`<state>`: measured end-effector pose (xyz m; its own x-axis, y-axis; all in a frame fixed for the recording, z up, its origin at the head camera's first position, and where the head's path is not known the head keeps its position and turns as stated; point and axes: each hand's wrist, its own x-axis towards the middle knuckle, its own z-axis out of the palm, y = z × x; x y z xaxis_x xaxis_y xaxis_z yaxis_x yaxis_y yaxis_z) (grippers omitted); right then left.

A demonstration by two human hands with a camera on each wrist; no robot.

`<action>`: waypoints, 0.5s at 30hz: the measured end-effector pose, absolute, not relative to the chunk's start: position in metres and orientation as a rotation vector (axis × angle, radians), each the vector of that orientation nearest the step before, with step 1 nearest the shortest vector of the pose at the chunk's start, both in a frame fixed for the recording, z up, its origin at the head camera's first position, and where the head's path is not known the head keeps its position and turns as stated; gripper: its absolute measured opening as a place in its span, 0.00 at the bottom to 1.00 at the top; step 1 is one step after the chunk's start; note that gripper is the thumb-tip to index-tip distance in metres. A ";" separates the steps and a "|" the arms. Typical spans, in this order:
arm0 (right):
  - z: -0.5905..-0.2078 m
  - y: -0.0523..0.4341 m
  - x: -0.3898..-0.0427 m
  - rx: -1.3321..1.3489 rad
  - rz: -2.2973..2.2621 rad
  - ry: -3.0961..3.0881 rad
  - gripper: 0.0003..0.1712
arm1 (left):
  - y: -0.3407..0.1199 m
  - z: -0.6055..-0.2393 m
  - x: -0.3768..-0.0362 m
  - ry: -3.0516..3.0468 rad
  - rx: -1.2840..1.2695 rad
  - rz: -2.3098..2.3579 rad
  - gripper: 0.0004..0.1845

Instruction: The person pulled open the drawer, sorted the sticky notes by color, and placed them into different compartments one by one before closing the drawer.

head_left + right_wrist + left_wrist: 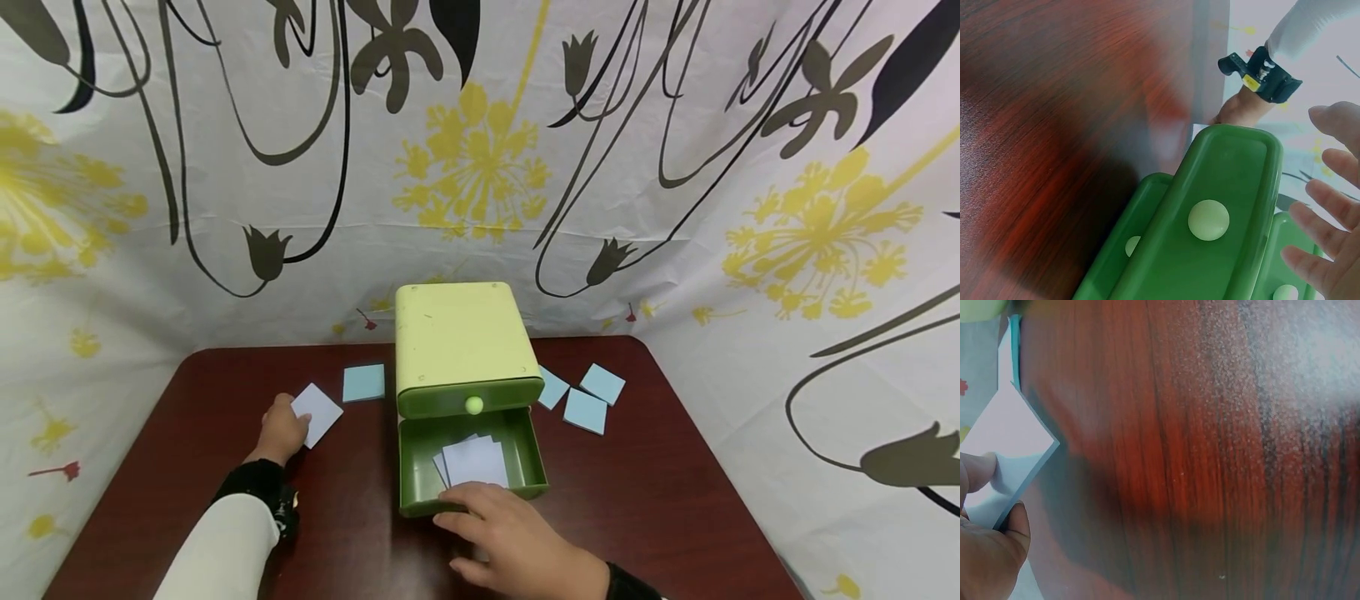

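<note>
My left hand (281,430) pinches a pale lavender square pad of notes (318,413) at the table's left side; in the left wrist view the thumb lies on its face. At the centre stands a small chest of drawers (461,333) with a yellow-green top. One green drawer (411,467) is pulled out, and several pale square pads (476,462) lie inside it. My right hand (517,533) is at the front of that drawer, fingers relaxed and holding nothing. The right wrist view shows its spread fingers beside the drawer front (1235,165) with its round knob (1209,220).
A light-blue pad (363,382) lies left of the chest, and several more light-blue pads (585,411) lie to its right. The dark red-brown table (637,500) stands against a patterned cloth (480,167). Another closed drawer (435,400) sits above the pulled-out one.
</note>
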<state>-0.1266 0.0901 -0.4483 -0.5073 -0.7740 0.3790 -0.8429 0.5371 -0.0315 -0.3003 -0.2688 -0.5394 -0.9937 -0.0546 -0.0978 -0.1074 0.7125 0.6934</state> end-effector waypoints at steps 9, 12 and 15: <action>-0.449 0.095 -0.126 1.335 0.297 -2.411 0.25 | -0.268 -0.525 -0.285 2.821 -0.085 1.264 0.24; -0.448 0.097 -0.125 1.322 0.288 -2.397 0.25 | -0.264 -0.517 -0.278 2.793 -0.078 1.320 0.25; -0.447 0.099 -0.125 1.307 0.281 -2.403 0.26 | -0.259 -0.508 -0.270 2.771 -0.071 1.371 0.25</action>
